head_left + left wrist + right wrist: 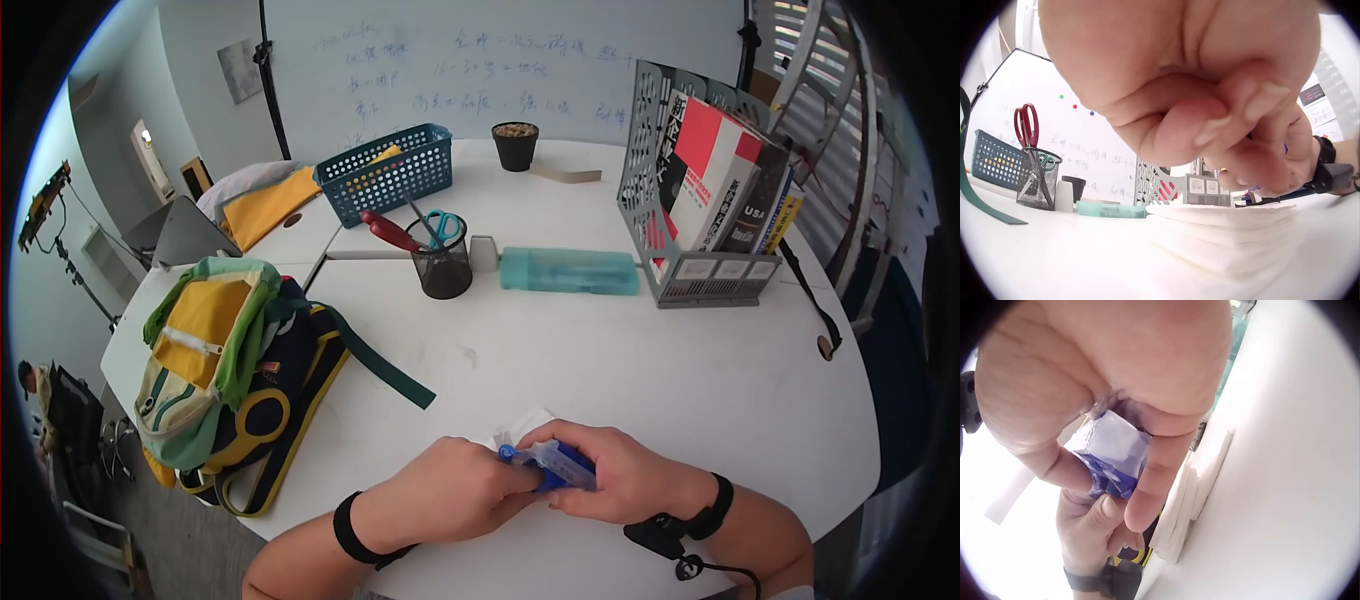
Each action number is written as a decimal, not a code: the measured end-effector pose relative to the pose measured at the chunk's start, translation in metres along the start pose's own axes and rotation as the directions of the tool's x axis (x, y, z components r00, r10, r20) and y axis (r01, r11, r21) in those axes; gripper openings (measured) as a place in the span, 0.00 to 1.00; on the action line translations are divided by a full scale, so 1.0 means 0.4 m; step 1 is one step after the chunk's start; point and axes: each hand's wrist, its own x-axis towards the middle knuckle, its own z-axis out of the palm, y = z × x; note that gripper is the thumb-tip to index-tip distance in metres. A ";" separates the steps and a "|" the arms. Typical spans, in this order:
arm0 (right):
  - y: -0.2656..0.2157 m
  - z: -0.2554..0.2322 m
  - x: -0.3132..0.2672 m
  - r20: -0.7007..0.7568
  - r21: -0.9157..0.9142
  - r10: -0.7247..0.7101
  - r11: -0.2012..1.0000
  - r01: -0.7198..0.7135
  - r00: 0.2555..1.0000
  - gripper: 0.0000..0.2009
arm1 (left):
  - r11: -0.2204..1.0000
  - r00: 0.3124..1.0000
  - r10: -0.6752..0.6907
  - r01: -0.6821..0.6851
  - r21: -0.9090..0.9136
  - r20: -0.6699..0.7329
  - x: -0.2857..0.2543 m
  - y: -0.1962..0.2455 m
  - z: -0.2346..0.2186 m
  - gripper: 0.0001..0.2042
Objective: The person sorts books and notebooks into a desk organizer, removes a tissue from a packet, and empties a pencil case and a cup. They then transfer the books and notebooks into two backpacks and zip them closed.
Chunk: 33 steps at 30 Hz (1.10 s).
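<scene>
A crumpled blue and clear plastic packet is held between both hands near the table's front edge. The right hand grips it from the right; in the right wrist view, thumb and fingers lie on either side of the packet. Curled fingers of the left hand pinch its other end, where the left hand meets the blue edge. Just beyond the hands lies a folded white stack, mostly hidden by them; its layers show in the left wrist view as a white pile.
A green and yellow backpack lies at the left, its dark strap reaching inward. Further back stand a mesh pen cup, a teal case, a blue basket, a potted plant and a grey book rack.
</scene>
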 end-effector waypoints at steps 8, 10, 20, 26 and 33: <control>0.020 -0.001 0.003 -0.072 0.183 0.011 0.983 0.003 0.997 0.28 | 0.868 0.980 -0.198 0.181 -0.463 0.011 0.009 0.003 -0.021 0.04; 0.017 0.018 0.007 -0.147 0.264 -0.041 0.961 0.079 0.988 0.27 | 0.746 0.919 -0.393 0.329 -0.579 0.016 0.017 0.018 -0.032 0.09; 0.015 0.029 0.014 -0.480 0.278 -0.229 0.876 0.394 0.847 0.15 | 0.812 0.922 -0.299 0.111 -0.573 -0.245 0.014 -0.036 -0.007 0.12; 0.043 0.008 0.012 -0.461 0.072 -0.342 0.906 0.418 0.819 0.10 | 0.791 0.934 -0.275 0.086 -0.605 -0.228 0.013 -0.048 -0.006 0.12; 0.032 0.005 0.011 -0.520 -0.094 -0.410 0.899 0.427 0.749 0.07 | 0.788 0.942 -0.254 0.071 -0.612 -0.218 0.012 -0.048 -0.004 0.13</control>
